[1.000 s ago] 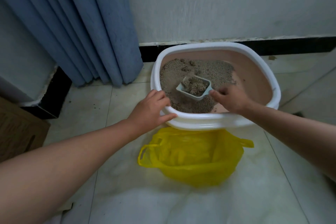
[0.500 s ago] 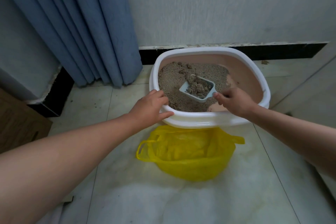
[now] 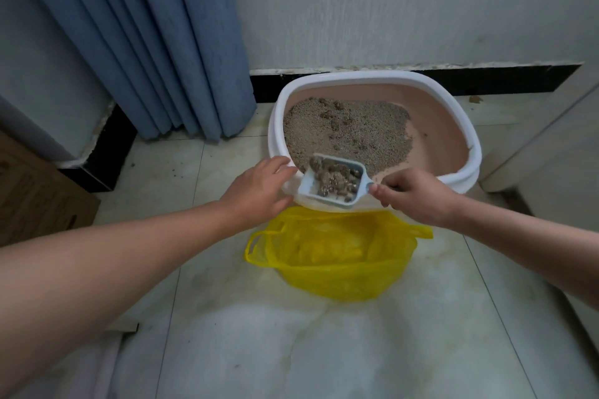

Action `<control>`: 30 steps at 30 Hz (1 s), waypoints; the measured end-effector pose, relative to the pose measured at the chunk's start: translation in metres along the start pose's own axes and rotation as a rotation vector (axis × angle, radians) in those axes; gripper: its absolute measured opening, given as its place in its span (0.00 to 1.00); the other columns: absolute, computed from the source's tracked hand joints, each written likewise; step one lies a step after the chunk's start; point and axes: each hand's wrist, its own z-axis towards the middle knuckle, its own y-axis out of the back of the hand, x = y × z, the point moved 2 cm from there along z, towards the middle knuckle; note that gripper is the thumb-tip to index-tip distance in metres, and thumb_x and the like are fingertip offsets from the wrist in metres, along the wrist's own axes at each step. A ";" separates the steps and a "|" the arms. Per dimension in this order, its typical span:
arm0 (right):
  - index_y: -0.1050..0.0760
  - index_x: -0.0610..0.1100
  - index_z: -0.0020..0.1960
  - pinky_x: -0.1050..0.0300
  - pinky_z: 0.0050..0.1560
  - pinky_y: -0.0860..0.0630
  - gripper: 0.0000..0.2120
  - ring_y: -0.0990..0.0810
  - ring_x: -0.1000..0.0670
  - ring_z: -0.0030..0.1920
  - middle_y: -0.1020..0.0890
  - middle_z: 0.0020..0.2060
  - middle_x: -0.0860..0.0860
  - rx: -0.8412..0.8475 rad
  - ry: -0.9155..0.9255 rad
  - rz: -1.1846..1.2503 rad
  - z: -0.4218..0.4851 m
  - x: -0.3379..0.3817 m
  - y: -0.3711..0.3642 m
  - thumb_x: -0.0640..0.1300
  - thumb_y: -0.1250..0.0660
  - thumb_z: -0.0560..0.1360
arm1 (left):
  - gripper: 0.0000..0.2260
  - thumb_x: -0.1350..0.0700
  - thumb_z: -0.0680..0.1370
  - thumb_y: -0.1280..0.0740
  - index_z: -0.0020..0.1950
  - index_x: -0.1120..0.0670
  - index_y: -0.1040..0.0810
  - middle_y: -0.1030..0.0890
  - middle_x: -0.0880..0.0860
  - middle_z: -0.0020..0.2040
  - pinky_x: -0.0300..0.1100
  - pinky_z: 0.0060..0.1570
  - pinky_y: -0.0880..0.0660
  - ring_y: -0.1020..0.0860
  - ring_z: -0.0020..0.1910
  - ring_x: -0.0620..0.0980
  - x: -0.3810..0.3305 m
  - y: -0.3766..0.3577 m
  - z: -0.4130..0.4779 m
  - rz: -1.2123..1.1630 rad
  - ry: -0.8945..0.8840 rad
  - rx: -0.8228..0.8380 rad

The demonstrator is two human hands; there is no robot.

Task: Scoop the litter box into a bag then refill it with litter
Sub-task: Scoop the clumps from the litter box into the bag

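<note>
- The scoop [image 3: 334, 183], full of litter clumps, is over the near rim of the litter box [image 3: 356, 76].
- My right grip [image 3: 418, 196] pinches its handle.
- My left grip [image 3: 259, 191] rests on the rim, fingers rather straight.
- The yellow bag [image 3: 334, 272] lies open on the floor, just before the box.

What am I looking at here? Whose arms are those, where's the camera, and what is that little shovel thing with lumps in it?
No machine here, just a person. The camera sits on their head and looks down, so you see their two arms reaching out. The left hand rests on the white rim of the litter box, a pink tub with sandy litter inside. The right hand pinches the handle of a pale blue scoop, which is full of clumps and held over the tub's near edge. On the tiled floor in front lies an open yellow bag, ready for the clumps. A blue curtain hangs behind on the left.
</note>
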 end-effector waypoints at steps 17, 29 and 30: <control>0.22 0.48 0.32 0.56 0.34 0.31 0.22 0.28 0.55 0.28 0.24 0.26 0.54 0.326 -0.082 -0.158 -0.038 -0.034 -0.050 0.60 0.36 0.78 | 0.08 0.46 0.75 0.30 0.49 0.47 0.22 0.19 0.47 0.40 0.47 0.44 0.23 0.22 0.41 0.49 -0.009 -0.016 -0.077 -0.305 0.511 0.217; 0.23 0.48 0.33 0.59 0.35 0.31 0.22 0.26 0.54 0.32 0.23 0.29 0.54 0.365 -0.165 -0.222 -0.043 -0.037 -0.060 0.59 0.38 0.79 | 0.17 0.46 0.79 0.34 0.38 0.58 0.28 0.21 0.55 0.33 0.55 0.41 0.23 0.21 0.34 0.55 -0.012 -0.016 -0.079 -0.386 0.431 0.211; 0.23 0.48 0.33 0.59 0.35 0.31 0.22 0.26 0.55 0.32 0.24 0.28 0.55 0.367 -0.163 -0.231 -0.043 -0.037 -0.061 0.59 0.38 0.79 | 0.17 0.46 0.79 0.34 0.38 0.58 0.28 0.21 0.55 0.32 0.54 0.40 0.23 0.21 0.34 0.55 -0.013 -0.015 -0.079 -0.384 0.424 0.205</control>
